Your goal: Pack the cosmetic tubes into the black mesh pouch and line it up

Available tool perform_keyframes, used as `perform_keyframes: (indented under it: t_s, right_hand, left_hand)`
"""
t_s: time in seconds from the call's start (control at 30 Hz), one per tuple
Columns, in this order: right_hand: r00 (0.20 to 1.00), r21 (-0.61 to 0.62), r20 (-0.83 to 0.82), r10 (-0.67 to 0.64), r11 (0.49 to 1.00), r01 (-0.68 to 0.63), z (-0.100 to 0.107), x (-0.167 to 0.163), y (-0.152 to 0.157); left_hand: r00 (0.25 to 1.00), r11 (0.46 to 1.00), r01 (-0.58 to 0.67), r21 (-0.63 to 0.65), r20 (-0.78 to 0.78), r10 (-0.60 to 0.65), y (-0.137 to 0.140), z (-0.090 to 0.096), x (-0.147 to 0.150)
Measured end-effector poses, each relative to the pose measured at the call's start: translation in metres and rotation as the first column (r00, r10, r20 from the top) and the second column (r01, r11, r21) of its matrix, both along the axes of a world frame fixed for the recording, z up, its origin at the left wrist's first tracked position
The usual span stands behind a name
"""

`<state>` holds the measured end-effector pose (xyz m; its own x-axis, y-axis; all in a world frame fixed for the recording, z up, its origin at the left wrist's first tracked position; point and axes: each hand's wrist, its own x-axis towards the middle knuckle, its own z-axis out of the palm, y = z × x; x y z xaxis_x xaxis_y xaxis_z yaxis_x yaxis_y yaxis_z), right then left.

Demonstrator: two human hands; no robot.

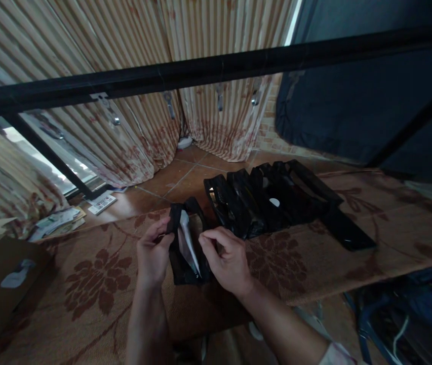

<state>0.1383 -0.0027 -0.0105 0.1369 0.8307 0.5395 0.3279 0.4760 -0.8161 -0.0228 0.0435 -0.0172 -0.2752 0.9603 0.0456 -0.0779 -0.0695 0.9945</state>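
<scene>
A small black fabric pouch (178,271) stands on the patterned cloth in front of me, its top side open. Inside it leans a pale, clear-looking plastic packet (188,238), whose contents I cannot make out. My left hand (154,251) pinches the pouch's left edge between thumb and fingers. At the right edge, my right hand (228,256) is closed, thumb against curled fingertips, gripping the pouch's side. Just beyond the right hand, several similar black pouches (242,197) stand in a row, one with a round white spot (274,203).
A black phone-like slab (347,230) lies right of the row. The brown flowered cloth (97,284) covers the surface. At left are a cardboard box (6,274), papers (58,221) and a white booklet (102,203). A dark metal bar (200,71) crosses before striped curtains (124,40).
</scene>
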Motion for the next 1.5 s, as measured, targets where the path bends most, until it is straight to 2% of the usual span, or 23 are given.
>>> perform_keyframes:
  t_s: [0.17, 0.23, 0.33, 0.43, 0.53, 0.63, 0.77, 0.9, 1.0, 1.07, 1.13, 1.27, 1.4, 1.5]
  right_hand:
    - [1.0, 0.044, 0.0, -0.011, 0.999, 0.011, 0.001, 0.001, -0.001]
    - [1.0, 0.032, 0.009, -0.025, 0.999, 0.025, 0.001, 0.004, -0.001]
    - [1.0, -0.029, 0.024, 0.001, 1.0, -0.001, 0.001, 0.007, -0.003]
    - [0.996, -0.043, 0.066, 0.059, 0.997, -0.056, 0.001, 0.008, -0.007]
    - [0.995, -0.046, 0.078, 0.062, 0.997, -0.058, 0.0, 0.009, -0.011]
    - [1.0, -0.082, 0.02, -0.015, 0.997, 0.017, -0.005, 0.012, -0.021]
    - [0.995, -0.185, -0.025, -0.095, 0.979, 0.089, -0.019, 0.016, -0.046]
    - [0.991, -0.397, 0.129, -0.021, 0.915, 0.071, -0.036, 0.01, -0.072]
    - [0.975, -0.451, 0.221, 0.005, 0.887, 0.098, -0.045, 0.0, -0.077]
    - [0.989, -0.502, 0.143, 0.039, 0.864, 0.039, -0.048, -0.007, -0.074]
    - [0.998, -0.541, -0.012, 0.059, 0.839, -0.056, -0.051, -0.013, -0.069]
    - [0.962, -0.572, -0.269, 0.05, 0.795, -0.202, -0.053, -0.02, -0.064]
    - [0.929, -0.608, -0.367, 0.052, 0.742, -0.282, -0.047, -0.019, -0.066]
    - [0.905, -0.619, -0.422, 0.051, 0.714, -0.328, -0.039, -0.017, -0.068]
  left_hand:
    - [0.966, 0.998, 0.051, -0.022, 0.256, -0.044, -0.002, 0.004, 0.002]
    - [0.957, 0.999, 0.046, 0.0, 0.286, -0.044, -0.003, 0.005, 0.0]
    - [0.976, 1.0, 0.017, 0.022, 0.218, -0.021, -0.004, 0.003, -0.002]
    - [0.999, 0.999, 0.024, 0.033, 0.042, -0.025, -0.006, 0.001, -0.001]
    - [0.978, 0.99, 0.137, 0.022, -0.163, -0.132, -0.01, 0.0, 0.003]
    - [0.939, 0.971, 0.237, -0.004, -0.255, -0.231, -0.013, 0.001, 0.008]
    - [0.955, 0.979, 0.206, 0.007, -0.221, -0.199, -0.014, 0.0, 0.012]
    - [0.983, 0.987, 0.158, 0.001, -0.094, -0.157, -0.013, -0.006, 0.01]
    - [0.988, 0.989, 0.144, -0.024, -0.054, -0.145, -0.013, -0.01, 0.01]
    - [0.987, 0.988, 0.151, -0.036, -0.049, -0.153, -0.014, -0.011, 0.012]
    - [0.983, 0.984, 0.174, -0.046, -0.049, -0.177, -0.015, -0.012, 0.014]
    - [0.98, 0.985, 0.155, -0.074, -0.116, -0.163, -0.016, -0.011, 0.013]
    - [0.96, 0.99, 0.102, -0.092, -0.25, -0.122, -0.015, -0.01, 0.002]
    - [0.964, 0.989, 0.12, -0.085, -0.228, -0.136, -0.014, -0.012, -0.002]
